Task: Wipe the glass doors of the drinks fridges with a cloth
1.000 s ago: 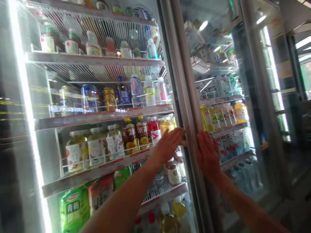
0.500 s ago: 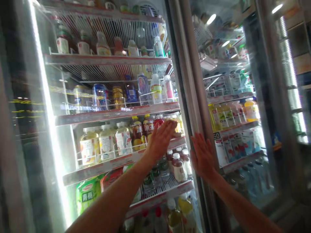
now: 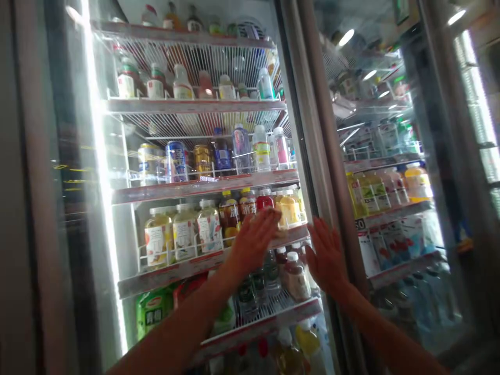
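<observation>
My left hand (image 3: 255, 240) reaches up to the glass door (image 3: 128, 130) of a lit drinks fridge, fingers stretched out and close together, palm turned to the glass. By its fingertips shows a small brownish-beige patch; whether it is a cloth or a reflection I cannot tell. Behind that hand stand iced tea bottles (image 3: 229, 213) and a red-capped bottle (image 3: 265, 199). My right hand (image 3: 326, 258) lies open at the metal door frame (image 3: 324, 156), fingers up and slightly apart. Nothing shows in it.
Several shelves hold bottles, with blue cans (image 3: 175, 161) and a gold can (image 3: 203, 160) on one. A green pouch (image 3: 154, 312) hangs low at the left. Right of the frame, a second glass door covers juice bottles (image 3: 417, 182) and cartons. A bright light strip (image 3: 103, 198) runs down the left side.
The view has shifted, so the shelves sit farther right and a little lower. My left hand has moved slightly left and down relative to the bottles. My right hand stays by the frame.
</observation>
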Motion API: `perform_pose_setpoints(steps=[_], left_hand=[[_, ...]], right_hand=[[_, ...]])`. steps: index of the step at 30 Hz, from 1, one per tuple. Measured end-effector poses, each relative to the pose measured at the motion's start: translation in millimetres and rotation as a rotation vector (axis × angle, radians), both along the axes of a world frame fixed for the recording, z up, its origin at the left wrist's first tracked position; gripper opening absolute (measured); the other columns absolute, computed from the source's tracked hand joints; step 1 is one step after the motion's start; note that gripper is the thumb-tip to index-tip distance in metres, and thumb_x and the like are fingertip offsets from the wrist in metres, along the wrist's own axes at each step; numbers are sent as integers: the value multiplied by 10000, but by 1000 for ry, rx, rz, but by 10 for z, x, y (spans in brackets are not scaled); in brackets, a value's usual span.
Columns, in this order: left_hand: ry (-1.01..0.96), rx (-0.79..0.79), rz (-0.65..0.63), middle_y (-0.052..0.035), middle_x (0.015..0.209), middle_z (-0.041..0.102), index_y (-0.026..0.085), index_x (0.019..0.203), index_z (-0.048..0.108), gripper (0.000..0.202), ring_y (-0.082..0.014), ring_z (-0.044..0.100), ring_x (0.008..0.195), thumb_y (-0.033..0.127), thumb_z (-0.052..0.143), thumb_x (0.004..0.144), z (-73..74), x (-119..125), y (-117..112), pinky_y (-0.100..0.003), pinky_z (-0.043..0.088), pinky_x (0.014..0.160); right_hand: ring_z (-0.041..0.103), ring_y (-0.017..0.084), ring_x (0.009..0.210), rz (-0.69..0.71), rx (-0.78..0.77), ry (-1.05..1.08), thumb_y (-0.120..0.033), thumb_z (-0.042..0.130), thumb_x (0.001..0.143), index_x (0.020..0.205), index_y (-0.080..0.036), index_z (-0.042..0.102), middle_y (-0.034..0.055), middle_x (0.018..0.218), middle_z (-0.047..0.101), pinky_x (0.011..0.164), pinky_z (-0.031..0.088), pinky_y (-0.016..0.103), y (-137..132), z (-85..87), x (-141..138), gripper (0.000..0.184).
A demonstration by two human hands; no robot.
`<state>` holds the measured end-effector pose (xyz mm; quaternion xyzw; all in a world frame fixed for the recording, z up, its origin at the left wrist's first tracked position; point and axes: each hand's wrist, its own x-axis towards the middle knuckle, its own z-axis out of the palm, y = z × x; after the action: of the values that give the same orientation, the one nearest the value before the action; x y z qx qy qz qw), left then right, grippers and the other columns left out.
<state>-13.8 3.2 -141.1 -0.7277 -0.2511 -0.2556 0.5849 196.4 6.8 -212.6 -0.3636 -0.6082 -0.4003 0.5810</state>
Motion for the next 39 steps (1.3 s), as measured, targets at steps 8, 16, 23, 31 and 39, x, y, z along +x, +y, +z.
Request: perform_pose_setpoints(steps=[8,16,23,31,39], left_hand=[[125,2,2,-26,1483,316,205,1400,312,532,-180,149,1409,194,394,875,51,-322,-92,-443,79,1156],[30,42,-45,4,1434,404,223,1345,414,478,-174,221,1389,170,415,870,80,-470,-117,-405,45,1166],[-386,127,-9,-66,1446,373,207,1425,269,563,-199,243,1382,206,426,884,461,-618,-98,-432,67,1156],[161,-13,-26,24,1479,301,220,1396,327,510,-157,151,1406,210,388,890,45,-552,-153,-416,-11,1162],[-166,82,-28,-30,1430,404,216,1369,382,493,-186,215,1391,206,430,879,136,-678,-194,-427,53,1165]], right_hand=[[234,211,1386,12,-5,-43,-181,346,901,1462,-210,161,105,1466,332,1124,193,462,-6,25,-204,591],[231,220,1387,31,-5,-81,-166,347,895,1465,-204,143,94,1479,307,1117,212,463,-73,60,-379,606],[211,221,1394,36,6,-82,-155,361,888,1460,-193,161,91,1490,283,1120,205,457,-127,99,-448,607],[213,209,1393,71,2,-93,-137,359,882,1457,-196,174,90,1473,320,1131,182,450,-108,123,-547,608],[185,213,1401,38,-13,-45,-170,343,893,1455,-216,183,86,1483,303,1119,199,470,149,392,-675,586]])
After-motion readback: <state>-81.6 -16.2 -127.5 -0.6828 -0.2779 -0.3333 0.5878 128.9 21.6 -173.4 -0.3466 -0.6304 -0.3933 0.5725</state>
